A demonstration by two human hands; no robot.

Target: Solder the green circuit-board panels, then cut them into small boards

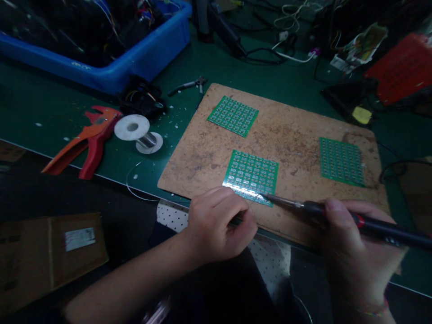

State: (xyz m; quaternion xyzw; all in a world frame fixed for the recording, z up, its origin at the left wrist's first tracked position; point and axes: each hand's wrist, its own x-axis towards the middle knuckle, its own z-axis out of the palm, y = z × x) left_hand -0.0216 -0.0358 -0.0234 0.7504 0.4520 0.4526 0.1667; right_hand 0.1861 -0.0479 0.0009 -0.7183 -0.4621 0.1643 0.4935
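My right hand [359, 252] grips a black soldering iron [374, 227]. Its tip rests at the lower edge of the nearest green circuit board panel [253, 173], where a bright strip of light shines. Close by on the left, my left hand [222, 220] is closed in a pinch around thin solder wire [141, 196], which runs from a white spool [133, 128]; the wire inside the fingers is mostly hidden. Two more board panels lie on the brown wooden board [293, 121]: one panel [233, 115] at the back left, another panel [341, 162] at the right.
Orange-red cutters [91, 139] lie left of the spool, and small pliers [187, 85] lie behind it. A blue bin [101, 74] stands at the back left. On the right are an iron stand with yellow sponge [362, 115] and a red box [401, 67]. A cardboard box [50, 256] sits below.
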